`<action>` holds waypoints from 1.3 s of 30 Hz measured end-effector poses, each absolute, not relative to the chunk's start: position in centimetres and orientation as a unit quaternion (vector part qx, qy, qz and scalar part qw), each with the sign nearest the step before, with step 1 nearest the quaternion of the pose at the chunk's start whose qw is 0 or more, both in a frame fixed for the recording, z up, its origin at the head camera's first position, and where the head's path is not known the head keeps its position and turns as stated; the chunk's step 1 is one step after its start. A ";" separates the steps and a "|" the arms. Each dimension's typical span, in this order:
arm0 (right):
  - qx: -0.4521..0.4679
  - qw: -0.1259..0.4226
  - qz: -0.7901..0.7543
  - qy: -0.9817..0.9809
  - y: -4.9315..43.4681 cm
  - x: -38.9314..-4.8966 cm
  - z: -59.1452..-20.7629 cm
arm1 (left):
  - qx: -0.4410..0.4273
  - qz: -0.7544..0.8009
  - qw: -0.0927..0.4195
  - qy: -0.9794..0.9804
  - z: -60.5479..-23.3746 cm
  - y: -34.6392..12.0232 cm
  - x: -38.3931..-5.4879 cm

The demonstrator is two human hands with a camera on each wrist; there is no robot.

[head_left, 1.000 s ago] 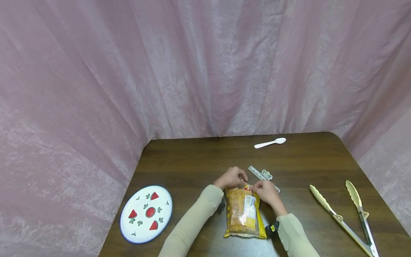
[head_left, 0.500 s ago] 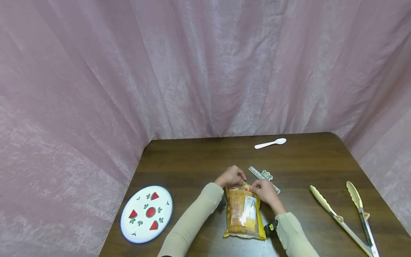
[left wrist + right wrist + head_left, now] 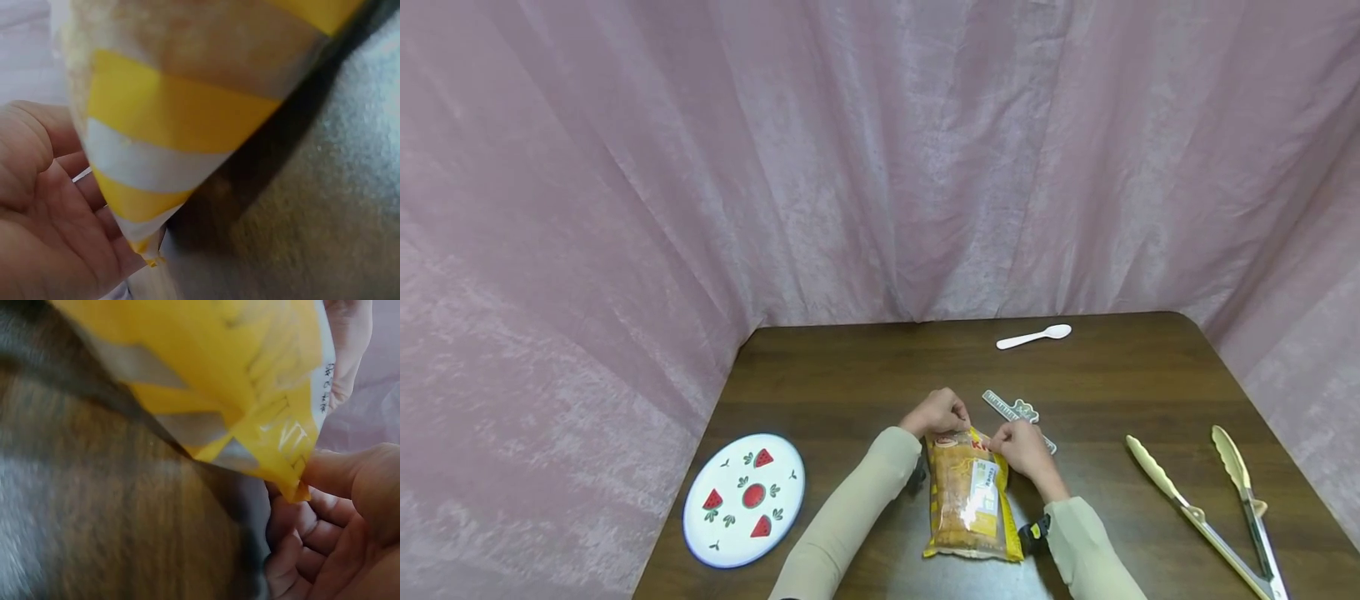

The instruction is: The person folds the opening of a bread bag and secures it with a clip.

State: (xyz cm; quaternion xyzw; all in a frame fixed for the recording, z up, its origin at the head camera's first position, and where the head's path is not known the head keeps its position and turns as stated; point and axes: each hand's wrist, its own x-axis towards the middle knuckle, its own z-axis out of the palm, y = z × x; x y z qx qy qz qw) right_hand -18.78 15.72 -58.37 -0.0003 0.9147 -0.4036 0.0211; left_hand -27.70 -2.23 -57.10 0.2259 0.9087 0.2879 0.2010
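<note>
A yellow and clear bag of bread point(image 3: 957, 492) lies on the table in front of me in the head view, its top edge away from me. My left hand point(image 3: 942, 412) pinches that top edge near its left part. At the right part, my right hand point(image 3: 1024, 450) pinches the same edge between thumb and fingers. In the left wrist view the bag's striped side point(image 3: 162, 115) tapers to a corner beside the left palm point(image 3: 56, 231). The right wrist view has the right thumb point(image 3: 334, 472) against the bag's yellow corner point(image 3: 269, 431), other fingers curled below.
Just beyond the right hand lies a ruler-like clip point(image 3: 1022, 409) with a decorated top. A white spoon point(image 3: 1034, 337) rests near the table's far edge. Spread tongs point(image 3: 1156, 471) lie at the right, and a watermelon-patterned plate point(image 3: 733, 521) at the left.
The left hand's fingertips have shifted slightly left, so the gap between the two hands at the bag's top edge is a little wider. The bag stays in place.
</note>
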 end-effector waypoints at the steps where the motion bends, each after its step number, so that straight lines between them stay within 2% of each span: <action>1: -0.004 0.020 -0.403 0.915 15.8 -18.7 -58.3 | 0.229 0.286 0.200 0.909 -57.2 -2.2 -27.7; 5: -0.007 0.032 -0.404 0.914 15.9 -18.5 -57.9 | 0.245 0.265 0.182 0.915 -57.4 -2.2 -27.8; 13: 0.000 0.046 -0.393 0.918 16.3 -18.0 -57.5 | 0.229 0.281 0.200 0.910 -57.8 -2.2 -28.0; 22: 0.017 0.058 -0.384 0.921 16.3 -17.5 -57.6 | 0.226 0.271 0.191 0.916 -58.0 -2.7 -28.0; 32: 0.012 0.042 -0.379 0.924 16.1 -17.4 -57.3 | 0.228 0.289 0.178 0.912 -57.1 -2.7 -27.4; 39: -0.038 0.029 -0.371 0.928 16.2 -17.3 -56.9 | 0.247 0.288 0.167 0.910 -58.0 -3.1 -27.6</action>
